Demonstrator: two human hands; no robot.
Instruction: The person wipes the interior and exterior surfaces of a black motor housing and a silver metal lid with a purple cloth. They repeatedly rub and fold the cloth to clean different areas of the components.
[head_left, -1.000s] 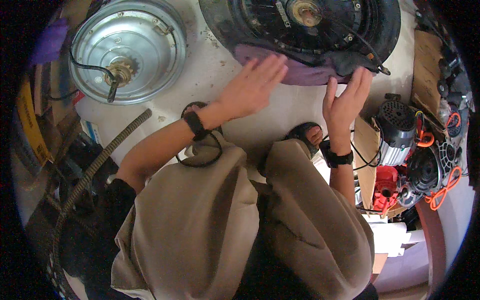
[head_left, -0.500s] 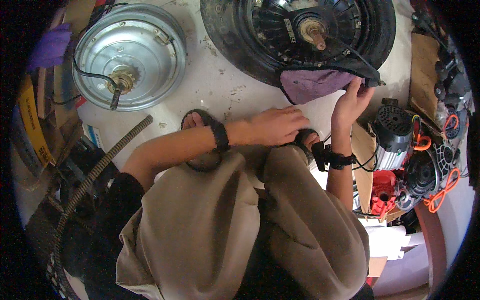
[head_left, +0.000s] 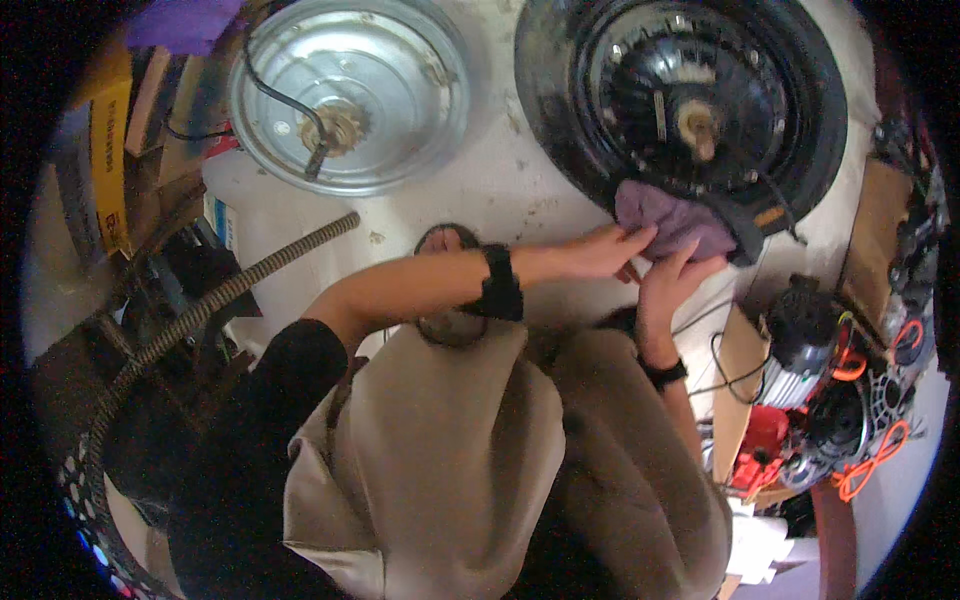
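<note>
Purple cloth (head_left: 678, 222) borders black wheel (head_left: 640, 115) at six o'clock; half-open left hand (head_left: 597, 254) and bent-fingered right hand (head_left: 668, 292) touch cloth, grip unclear

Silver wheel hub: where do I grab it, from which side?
Probably hold the silver wheel hub by its rim, from left and right: it lies face-up, the round rim shows on both sides, while the axle and cable crowd its middle.

We wear: black short sleeve (head_left: 310, 375), left; trousers (head_left: 450, 450), brown, loose, creased; left wristband (head_left: 502, 285), black, broad; right wristband (head_left: 664, 374), black; left sandal (head_left: 466, 236), dark, open-toed.
</note>
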